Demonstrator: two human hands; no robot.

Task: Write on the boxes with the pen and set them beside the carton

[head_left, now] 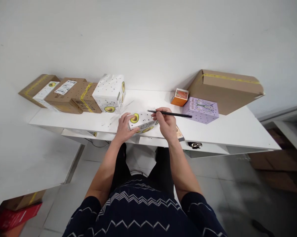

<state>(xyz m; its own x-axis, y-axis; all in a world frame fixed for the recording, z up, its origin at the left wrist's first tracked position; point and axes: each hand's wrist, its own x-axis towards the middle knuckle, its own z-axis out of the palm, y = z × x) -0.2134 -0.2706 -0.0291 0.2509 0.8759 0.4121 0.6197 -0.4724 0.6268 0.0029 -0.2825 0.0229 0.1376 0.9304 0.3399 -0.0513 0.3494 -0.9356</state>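
Observation:
In front of me on the white desk lies a small white box (143,121) printed with avocados and black dots. My left hand (125,128) grips its left side, thumb along the near face and fingers on the far edge. A slim black pencil (178,114) is pinched in my right hand (166,124), its pointed end to the left over the box's top. The right hand is at the box's right end; whether it touches the box I cannot tell. Partly hidden behind my right wrist is a flat tan item (179,134) at the desk's front edge.
A larger avocado-print box (110,93) stands left, beside several taped cardboard boxes (66,95). To the right are a small orange box (179,97), a lilac box (201,110) and a big cardboard box (225,89) against the wall. A dark metallic object (195,145) sits at the desk's front edge.

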